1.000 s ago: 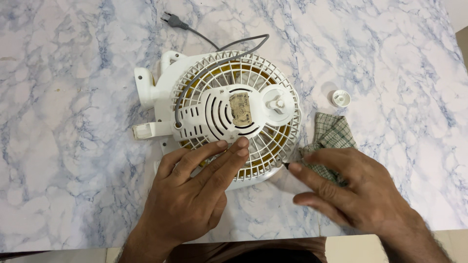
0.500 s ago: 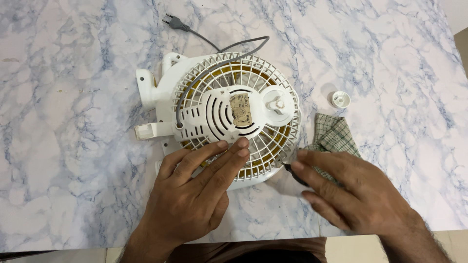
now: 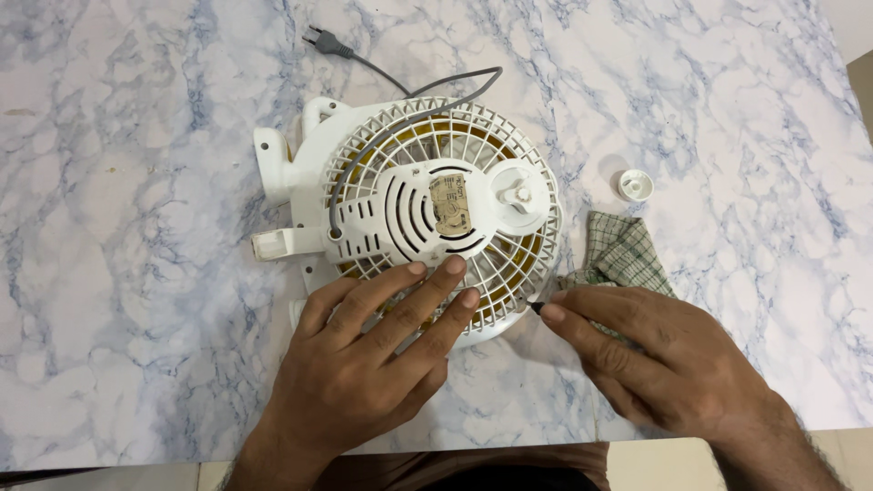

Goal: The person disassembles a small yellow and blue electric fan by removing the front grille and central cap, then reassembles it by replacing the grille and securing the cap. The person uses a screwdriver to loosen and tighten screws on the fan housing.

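A white table fan (image 3: 427,214) lies grille-up on the marble tabletop, its motor housing with a worn label in the middle. My left hand (image 3: 368,364) rests flat on the fan's near rim, fingers spread over the grille. My right hand (image 3: 664,359) comes in from the right, and its fingers pinch a thin dark-tipped tool (image 3: 536,308). The tip touches the fan's rim at the lower right. Most of the tool is hidden inside the hand.
A green checked cloth (image 3: 623,250) lies partly under my right hand. Beyond it sits a small white round cap (image 3: 635,185). The fan's grey cord and plug (image 3: 329,42) trail toward the far side. The table's near edge (image 3: 546,445) runs just below my wrists.
My right hand has slid left off the cloth and brought the dark tip up to the fan's rim. My left hand has stayed pressed on the grille.
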